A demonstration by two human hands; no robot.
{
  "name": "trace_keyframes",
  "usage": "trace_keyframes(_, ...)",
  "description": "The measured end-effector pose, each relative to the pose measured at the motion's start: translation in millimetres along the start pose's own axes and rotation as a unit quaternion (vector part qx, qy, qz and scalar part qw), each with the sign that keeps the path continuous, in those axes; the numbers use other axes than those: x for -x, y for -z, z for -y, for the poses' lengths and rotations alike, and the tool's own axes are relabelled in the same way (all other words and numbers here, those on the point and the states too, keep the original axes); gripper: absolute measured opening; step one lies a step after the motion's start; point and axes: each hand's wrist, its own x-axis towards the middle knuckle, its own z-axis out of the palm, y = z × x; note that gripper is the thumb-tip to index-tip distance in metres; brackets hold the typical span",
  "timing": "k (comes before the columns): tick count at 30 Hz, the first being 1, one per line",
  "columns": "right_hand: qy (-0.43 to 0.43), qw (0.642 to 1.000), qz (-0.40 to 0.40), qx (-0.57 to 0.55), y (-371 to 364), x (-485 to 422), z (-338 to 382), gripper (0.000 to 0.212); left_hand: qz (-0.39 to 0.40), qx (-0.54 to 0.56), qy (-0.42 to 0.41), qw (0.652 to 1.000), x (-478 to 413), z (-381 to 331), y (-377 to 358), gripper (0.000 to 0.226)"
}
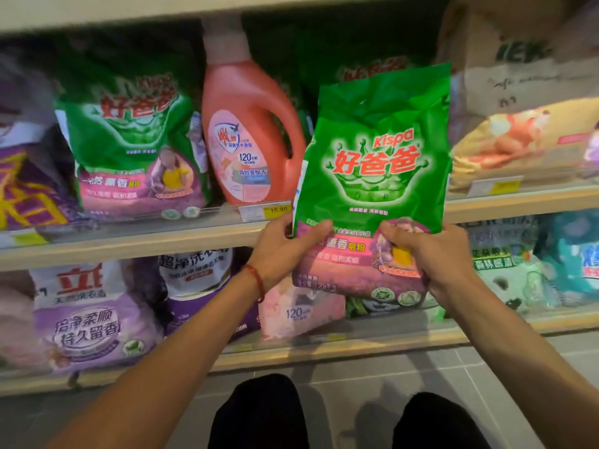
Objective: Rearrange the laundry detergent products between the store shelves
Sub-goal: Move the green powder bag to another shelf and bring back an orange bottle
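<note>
I hold a green Kispa detergent bag (376,163) upright in front of the shelves, its lower part purple and pink. My left hand (285,247) grips its lower left corner and my right hand (424,254) grips its lower right. A second green Kispa bag (136,147) stands on the upper shelf (129,244) to the left. An orange-red detergent bottle (246,137) with a handle stands between that bag and the held one. More green bags sit in the dark behind the held bag.
On the lower shelf (324,350) lie purple-and-white bags (84,322), a pink pouch (295,312) and teal and white bags (570,264) at right. A cardboard box (518,50) fills the upper right. A yellow price tag (264,210) sits on the shelf edge. My knees are over grey floor tiles (350,400).
</note>
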Motion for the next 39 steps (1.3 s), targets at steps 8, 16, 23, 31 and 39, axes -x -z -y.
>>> trace_keyframes(8,-0.034,0.999,-0.004,-0.010,14.6,-7.6,20.1,0.041,-0.140,-0.034,-0.020,0.989,-15.8,-34.3,-10.0,0.030)
trace_keyframes(16,-0.044,0.999,0.003,0.017,19.6,-25.5,16.8,0.042,-0.321,-0.145,-0.088,0.932,-40.7,-71.4,-7.8,0.053)
trace_keyframes(23,-0.025,0.999,-0.003,0.033,18.8,-20.5,23.0,0.034,-0.217,0.011,-0.066,0.974,-75.3,-85.8,-16.0,0.025)
trace_keyframes(31,0.006,0.996,-0.044,0.073,19.2,-11.0,34.1,0.029,-0.187,-0.010,-0.061,0.980,-87.1,-85.1,5.3,0.029)
trace_keyframes(39,0.026,0.998,-0.050,0.042,15.5,-13.2,31.8,0.022,-0.236,-0.030,-0.075,0.968,-91.0,-86.3,21.7,0.032)
